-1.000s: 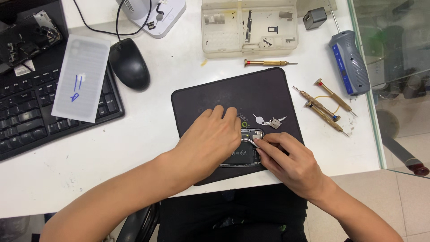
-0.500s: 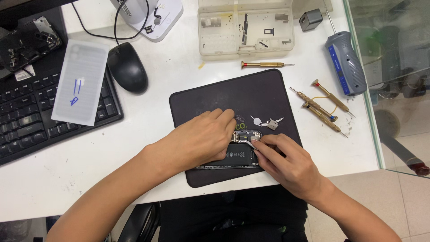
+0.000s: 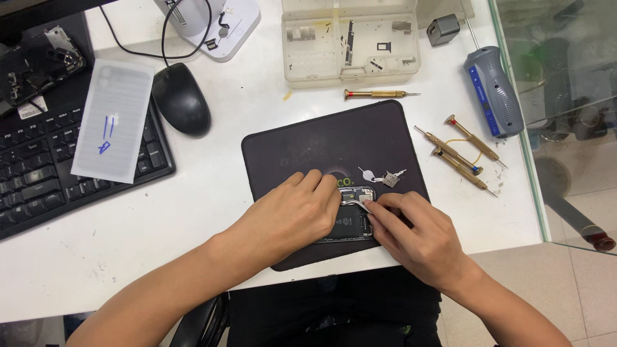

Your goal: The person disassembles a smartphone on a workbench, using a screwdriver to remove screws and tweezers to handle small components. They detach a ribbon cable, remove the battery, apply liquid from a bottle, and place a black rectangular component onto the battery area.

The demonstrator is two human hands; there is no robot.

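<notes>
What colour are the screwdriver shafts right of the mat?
Brass-gold, with small red and blue end caps on the screwdrivers; head view.

Phone (image 3: 350, 228): opened, dark insides showing, flat on the black mat, mostly covered.
Tweezers (image 3: 357, 204): thin, silver, tips over the phone's upper end.

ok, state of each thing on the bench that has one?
phone: opened, insides exposed, flat on black mat
left hand: pressing on phone
right hand: pinching tweezers, tips at phone
parts box: open
loose screwdriver: lying flat, untouched
</notes>
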